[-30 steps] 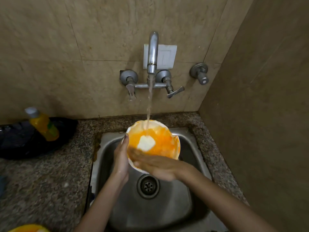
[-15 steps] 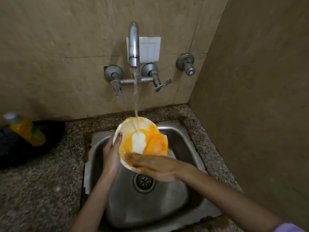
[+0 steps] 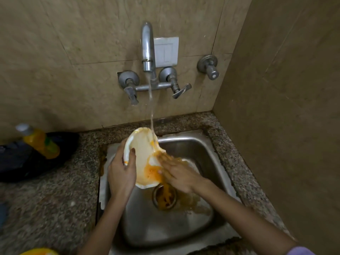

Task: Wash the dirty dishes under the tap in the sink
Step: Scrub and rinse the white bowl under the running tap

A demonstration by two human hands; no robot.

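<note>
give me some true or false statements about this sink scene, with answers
1. Water from the tap lands on the plate. True.
2. The left hand holds the plate by its rim. True.
3. The right hand grips a sponge. False: its bare, flat fingers rub the orange residue on the plate.
4. The plate lies flat on the floor of the sink. False: it is held tilted above the drain.
5. A yellow bottle sits on the counter left of the sink. True.
</note>
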